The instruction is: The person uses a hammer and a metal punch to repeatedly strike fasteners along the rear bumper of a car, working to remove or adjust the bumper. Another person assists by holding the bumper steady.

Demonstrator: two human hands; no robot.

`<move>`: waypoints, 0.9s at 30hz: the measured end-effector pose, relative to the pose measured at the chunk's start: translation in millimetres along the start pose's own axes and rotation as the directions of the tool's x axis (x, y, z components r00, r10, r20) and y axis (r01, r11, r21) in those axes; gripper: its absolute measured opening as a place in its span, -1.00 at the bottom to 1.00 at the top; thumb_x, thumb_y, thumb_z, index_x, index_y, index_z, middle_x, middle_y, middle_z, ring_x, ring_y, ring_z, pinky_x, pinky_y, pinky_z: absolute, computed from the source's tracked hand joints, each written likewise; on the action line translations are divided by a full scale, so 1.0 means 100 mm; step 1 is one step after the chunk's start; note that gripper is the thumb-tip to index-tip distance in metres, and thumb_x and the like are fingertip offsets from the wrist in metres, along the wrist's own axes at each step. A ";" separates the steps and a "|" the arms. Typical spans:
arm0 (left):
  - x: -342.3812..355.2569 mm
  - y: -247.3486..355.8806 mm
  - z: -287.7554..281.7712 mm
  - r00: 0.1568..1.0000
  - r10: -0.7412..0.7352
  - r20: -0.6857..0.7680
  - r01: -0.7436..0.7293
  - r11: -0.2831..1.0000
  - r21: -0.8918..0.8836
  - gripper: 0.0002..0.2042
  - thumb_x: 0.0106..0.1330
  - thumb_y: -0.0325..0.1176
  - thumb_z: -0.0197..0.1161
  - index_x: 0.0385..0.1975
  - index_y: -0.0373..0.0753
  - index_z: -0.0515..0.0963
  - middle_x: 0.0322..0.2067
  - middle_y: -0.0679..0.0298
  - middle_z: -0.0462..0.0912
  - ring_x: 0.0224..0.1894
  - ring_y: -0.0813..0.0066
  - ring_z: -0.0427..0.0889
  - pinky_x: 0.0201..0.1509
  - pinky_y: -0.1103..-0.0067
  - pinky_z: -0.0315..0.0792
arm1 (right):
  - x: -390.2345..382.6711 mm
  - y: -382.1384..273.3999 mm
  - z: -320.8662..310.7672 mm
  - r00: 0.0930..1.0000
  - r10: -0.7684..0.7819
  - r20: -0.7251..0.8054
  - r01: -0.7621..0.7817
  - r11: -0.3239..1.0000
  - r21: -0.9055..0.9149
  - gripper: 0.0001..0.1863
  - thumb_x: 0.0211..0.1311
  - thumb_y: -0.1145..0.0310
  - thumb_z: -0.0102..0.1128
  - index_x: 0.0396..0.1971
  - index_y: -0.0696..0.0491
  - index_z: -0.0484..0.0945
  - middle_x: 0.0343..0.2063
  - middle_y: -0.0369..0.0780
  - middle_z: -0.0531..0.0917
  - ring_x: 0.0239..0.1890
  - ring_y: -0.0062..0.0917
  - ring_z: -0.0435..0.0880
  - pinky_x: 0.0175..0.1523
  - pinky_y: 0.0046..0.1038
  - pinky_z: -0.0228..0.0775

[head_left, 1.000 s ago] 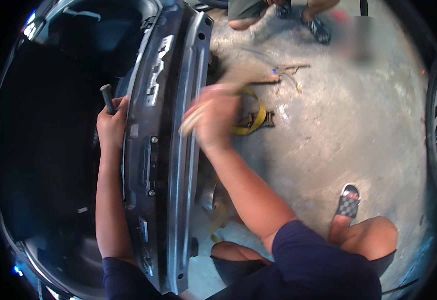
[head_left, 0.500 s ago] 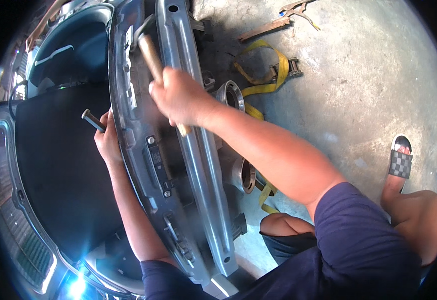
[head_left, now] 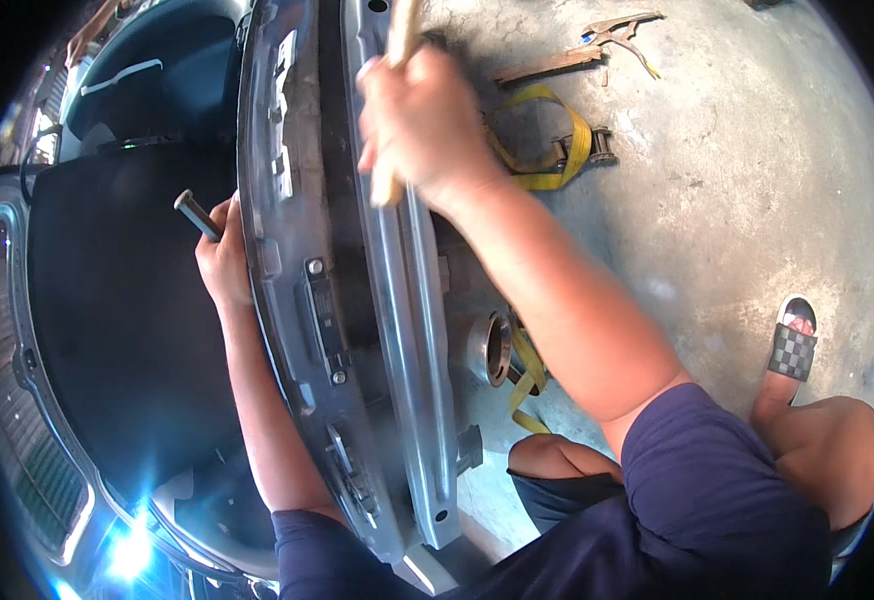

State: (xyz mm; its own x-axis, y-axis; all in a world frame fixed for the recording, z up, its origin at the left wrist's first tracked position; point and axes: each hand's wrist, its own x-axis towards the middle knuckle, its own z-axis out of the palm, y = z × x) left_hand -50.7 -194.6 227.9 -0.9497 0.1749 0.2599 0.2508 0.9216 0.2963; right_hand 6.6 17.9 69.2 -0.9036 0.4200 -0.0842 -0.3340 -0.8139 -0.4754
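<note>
Two at once: clasping a wooden handle (head_left: 403, 30) in the right hand (head_left: 424, 125), upper centre, and a metal rod (head_left: 197, 215) in the left hand (head_left: 223, 265), centre-left, beside a grey panel (head_left: 302, 225).

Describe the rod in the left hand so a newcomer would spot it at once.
Find the long grey panel running down the picture, left of centre. At its left edge, against the dark car interior, the left hand grips the rod. Its visible part is dark metal with a flat round end, unlike the pale handle in the right hand.
</note>
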 end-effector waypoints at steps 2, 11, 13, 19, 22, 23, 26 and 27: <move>0.03 -0.07 -0.02 1.000 -0.026 -0.005 0.026 0.999 -0.020 -0.60 0.55 -0.07 0.29 -0.05 -0.36 0.74 -0.38 0.41 0.68 -0.31 0.71 0.54 -0.13 0.67 0.43 | 0.05 -0.01 0.02 0.939 -0.209 -0.273 0.242 0.966 0.095 -0.66 0.54 0.32 0.05 -0.48 0.17 0.45 -0.72 -0.25 0.49 -0.76 -0.51 0.56 -0.63 -0.40 0.54; -0.03 0.02 0.02 0.999 -0.030 -0.025 0.030 1.000 -0.008 -0.62 0.53 -0.07 0.32 -0.08 -0.33 0.77 -0.40 0.39 0.68 -0.32 0.69 0.55 -0.14 0.62 0.45 | -0.11 0.06 -0.08 0.997 -0.058 -0.048 0.065 0.986 0.155 -0.71 0.52 0.28 0.04 -0.45 0.10 0.45 -0.67 -0.23 0.53 -0.74 -0.50 0.57 -0.61 -0.41 0.48; -0.01 0.09 0.08 0.997 -0.062 -0.033 0.062 0.998 -0.012 -0.63 0.51 -0.06 0.34 -0.08 -0.31 0.77 -0.41 0.38 0.68 -0.33 0.68 0.55 -0.14 0.61 0.45 | -0.17 0.11 0.14 0.964 -0.124 -0.237 0.182 0.953 0.241 -0.77 0.50 0.35 0.05 -0.41 0.10 0.46 -0.68 -0.23 0.53 -0.75 -0.48 0.56 -0.60 -0.40 0.49; -0.05 0.09 0.05 0.999 -0.040 -0.033 0.039 0.999 -0.019 -0.65 0.49 -0.12 0.36 -0.10 -0.34 0.77 -0.42 0.38 0.71 -0.32 0.65 0.60 -0.15 0.60 0.48 | -0.41 0.34 0.06 0.955 0.225 0.191 -0.235 0.972 0.031 -0.75 0.57 0.22 0.08 -0.24 0.10 0.45 -0.59 -0.24 0.51 -0.68 -0.54 0.53 -0.56 -0.41 0.52; -0.03 0.13 0.10 0.997 -0.061 -0.056 0.062 0.998 0.019 -0.61 0.46 -0.06 0.37 -0.09 -0.32 0.78 -0.37 0.25 0.76 -0.28 0.55 0.66 -0.09 0.52 0.51 | -0.58 0.33 0.21 0.987 -0.058 -0.147 0.086 0.978 0.190 -0.78 0.60 0.30 -0.01 -0.26 0.12 0.44 -0.60 -0.24 0.51 -0.68 -0.52 0.57 -0.57 -0.45 0.52; -0.04 0.13 0.09 0.996 -0.064 -0.059 0.065 0.998 0.020 -0.61 0.45 -0.05 0.37 -0.08 -0.32 0.77 -0.37 0.22 0.76 -0.27 0.52 0.67 -0.08 0.51 0.52 | -0.61 0.54 0.17 0.994 0.058 0.089 -0.062 0.997 0.050 -0.73 0.59 0.26 0.06 -0.33 0.12 0.40 -0.61 -0.26 0.54 -0.72 -0.53 0.56 -0.59 -0.43 0.51; -0.08 0.09 0.08 0.994 -0.078 -0.080 0.078 0.997 0.005 -0.58 0.41 0.00 0.39 -0.08 -0.31 0.77 -0.36 0.14 0.78 -0.26 0.44 0.71 -0.05 0.48 0.53 | -0.64 0.46 0.14 0.884 0.408 0.230 -0.414 0.910 -0.021 -0.74 0.52 0.19 0.18 -0.25 0.07 0.42 -0.57 -0.26 0.51 -0.65 -0.55 0.52 -0.54 -0.41 0.50; -0.15 0.20 0.06 0.992 -0.094 -0.085 0.094 0.996 0.000 -0.58 0.39 0.00 0.41 -0.10 -0.30 0.77 -0.37 0.08 0.79 -0.25 0.41 0.73 -0.06 0.44 0.54 | -0.62 0.33 0.04 0.879 0.409 0.246 -0.417 0.909 -0.019 -0.75 0.53 0.19 0.19 -0.19 0.06 0.42 -0.55 -0.27 0.51 -0.63 -0.56 0.49 -0.53 -0.43 0.49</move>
State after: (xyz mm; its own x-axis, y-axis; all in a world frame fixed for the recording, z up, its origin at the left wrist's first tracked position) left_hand -32.7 -176.9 224.4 -0.9497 0.0573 0.3080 0.1601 0.9339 0.3198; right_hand 50.8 -36.2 62.0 -0.9967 -0.0622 -0.0530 0.0786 -0.9073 -0.4132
